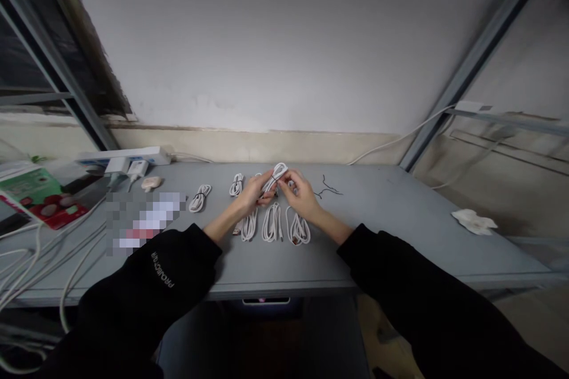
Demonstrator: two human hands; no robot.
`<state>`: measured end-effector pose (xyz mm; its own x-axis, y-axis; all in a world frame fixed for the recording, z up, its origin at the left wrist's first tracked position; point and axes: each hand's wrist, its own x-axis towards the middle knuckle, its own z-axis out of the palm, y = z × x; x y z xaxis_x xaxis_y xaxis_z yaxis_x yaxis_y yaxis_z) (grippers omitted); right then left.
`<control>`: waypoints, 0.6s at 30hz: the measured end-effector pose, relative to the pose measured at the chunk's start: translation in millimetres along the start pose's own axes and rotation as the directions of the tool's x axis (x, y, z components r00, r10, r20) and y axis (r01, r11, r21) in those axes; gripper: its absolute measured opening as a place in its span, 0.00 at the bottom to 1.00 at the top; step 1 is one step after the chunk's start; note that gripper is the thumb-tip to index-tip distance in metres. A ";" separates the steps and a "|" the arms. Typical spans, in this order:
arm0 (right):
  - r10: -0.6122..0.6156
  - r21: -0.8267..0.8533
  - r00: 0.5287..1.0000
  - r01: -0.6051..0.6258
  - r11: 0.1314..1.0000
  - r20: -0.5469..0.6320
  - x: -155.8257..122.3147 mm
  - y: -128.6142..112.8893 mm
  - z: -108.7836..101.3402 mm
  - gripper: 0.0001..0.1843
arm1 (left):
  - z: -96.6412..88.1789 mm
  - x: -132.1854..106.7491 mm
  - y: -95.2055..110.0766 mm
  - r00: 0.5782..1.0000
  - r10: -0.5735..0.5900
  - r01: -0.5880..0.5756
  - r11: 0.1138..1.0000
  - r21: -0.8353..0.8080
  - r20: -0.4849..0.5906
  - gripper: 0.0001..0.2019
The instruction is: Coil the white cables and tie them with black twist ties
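Observation:
Above the middle of the desk, my left hand (256, 194) is closed on a coiled white cable (279, 170). A thin black twist tie (275, 177) runs around that coil. My right hand (303, 194) pinches at the tie from the other side; its fingertips partly hide what they grip. Three loosely coiled white cables, including a middle one (272, 223), lie below my hands on the desk. To the left, a bundled cable (200, 198) and another bundle (236, 185) have dark ties around them. More white cable shows partly behind my hands.
Several loose black ties (329, 188) lie on the grey desk (377, 207) right of my hands. A power strip (155, 156) with plugged-in chargers stands at the back left, near a green and red box (42, 195). Crumpled white tissue (473, 222) lies far right.

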<state>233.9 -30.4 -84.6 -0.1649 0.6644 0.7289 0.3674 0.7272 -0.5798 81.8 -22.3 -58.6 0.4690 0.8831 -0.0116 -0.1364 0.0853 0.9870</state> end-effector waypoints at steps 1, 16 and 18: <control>-0.022 -0.010 1.000 0.022 1.000 0.001 -0.1 -1.7 -0.4 0.06 | -0.4 0.4 0.3 0.999 -0.034 0.035 0.999 -0.026 0.018 0.25; -0.089 -0.044 0.996 0.090 0.995 0.018 -0.2 -6.6 -2.2 0.06 | 1.0 -5.0 13.3 0.973 -0.212 0.217 0.975 -0.048 0.086 0.26; -0.083 -0.038 0.996 0.084 0.996 0.025 -0.6 -5.6 -1.3 0.07 | 0.3 -3.6 10.5 0.978 -0.197 0.199 0.980 -0.023 0.068 0.25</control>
<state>233.1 -35.2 -81.3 -0.2172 0.6059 0.7653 0.3867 0.7733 -0.5025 79.0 -24.8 -48.2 0.5453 0.8152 -0.1952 -0.0600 0.2703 0.9609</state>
